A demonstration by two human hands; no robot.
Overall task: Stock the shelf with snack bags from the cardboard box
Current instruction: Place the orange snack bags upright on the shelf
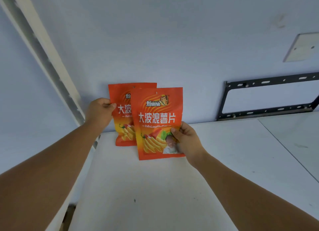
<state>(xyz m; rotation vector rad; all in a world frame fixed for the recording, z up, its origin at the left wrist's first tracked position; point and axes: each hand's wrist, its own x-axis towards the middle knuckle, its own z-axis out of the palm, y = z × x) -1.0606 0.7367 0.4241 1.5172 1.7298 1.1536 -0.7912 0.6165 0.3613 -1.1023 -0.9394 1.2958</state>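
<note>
We pinch the front bag of red chips by its right edge with our right hand. Our left hand pinches the back bag by its left edge. Both bags are upright at the back of the white shelf, near the wall.

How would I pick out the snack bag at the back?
Look at the white shelf below the pale blue wall, where two red-orange bags are held upright. The rear bag is the left one, nearer the wall, half covered by the front bag.
</note>
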